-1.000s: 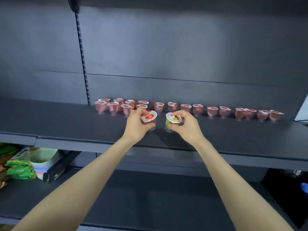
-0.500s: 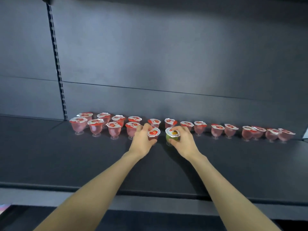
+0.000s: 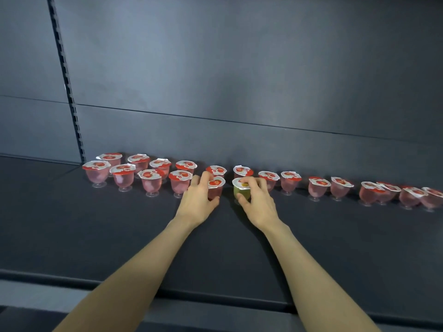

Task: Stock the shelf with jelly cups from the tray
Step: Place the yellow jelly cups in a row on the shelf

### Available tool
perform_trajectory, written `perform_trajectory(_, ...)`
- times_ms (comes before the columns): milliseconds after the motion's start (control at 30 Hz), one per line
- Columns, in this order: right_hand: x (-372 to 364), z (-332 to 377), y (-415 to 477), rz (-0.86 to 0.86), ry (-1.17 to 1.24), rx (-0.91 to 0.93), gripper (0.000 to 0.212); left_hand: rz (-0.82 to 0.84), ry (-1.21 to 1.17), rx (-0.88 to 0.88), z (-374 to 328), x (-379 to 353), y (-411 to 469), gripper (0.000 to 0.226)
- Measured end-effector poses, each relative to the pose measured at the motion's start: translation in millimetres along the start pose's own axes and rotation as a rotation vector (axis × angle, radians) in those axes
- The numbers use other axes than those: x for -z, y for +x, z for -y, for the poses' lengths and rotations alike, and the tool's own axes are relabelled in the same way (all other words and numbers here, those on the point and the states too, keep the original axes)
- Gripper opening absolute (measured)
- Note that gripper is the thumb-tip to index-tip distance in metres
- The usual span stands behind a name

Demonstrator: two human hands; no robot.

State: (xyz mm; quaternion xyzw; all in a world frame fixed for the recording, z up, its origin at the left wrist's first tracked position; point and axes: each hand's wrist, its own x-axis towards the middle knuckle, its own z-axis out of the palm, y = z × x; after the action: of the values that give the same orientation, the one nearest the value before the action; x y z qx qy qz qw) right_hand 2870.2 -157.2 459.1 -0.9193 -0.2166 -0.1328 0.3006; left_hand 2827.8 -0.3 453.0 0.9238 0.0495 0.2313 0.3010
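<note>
Dark shelf (image 3: 96, 236), grey back panel behind. Far left: slotted upright (image 3: 69, 97) w/ a double row of pink strawberry jelly cups (image 3: 124, 178) starting just beside it; front row ends approx at the left hand.

Left hand (image 3: 196, 204) is clamped round a pink strawberry cup (image 3: 215, 188), thumb in front, fingers (image 3: 203, 178) over the lid edge. Cup sits in the front row, base at or v. near the shelf; can't tell if it's fully down.

Just right: right hand (image 3: 256, 204) is closed on a green cup (image 3: 242, 190), yellow fruit on lid, fingers over the top, thumb low on the wall. It's the only green one among the pink.

Further right: single back row of pink cups (image 3: 318, 188) runs to the frame edge; some at the far end lean together.

Step, imo: setting both cups into the front row. Next move needs both bases flat, then fingers let go w/o knocking the neighbours close behind. Tray not in view.
</note>
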Motion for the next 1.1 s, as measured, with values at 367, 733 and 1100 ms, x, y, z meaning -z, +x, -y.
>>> perform_trajectory(367,16.3,6.3,-10.5,0.078,-0.01,-0.024,0.052,-0.014,0.03,0.044,-13.8,12.6,-25.2,0.062)
perform_trajectory(733,82.3,31.2,-93.7,-0.024,-0.117,0.119,0.045,-0.081,0.311,-0.194,-58.2,87.5,-110.0,0.05)
perform_trajectory(1100,62.7,53.4,-257.0,-0.069,-0.178,0.177,0.046,-0.121,0.349,-0.384,-29.0,87.4,-269.4,0.049)
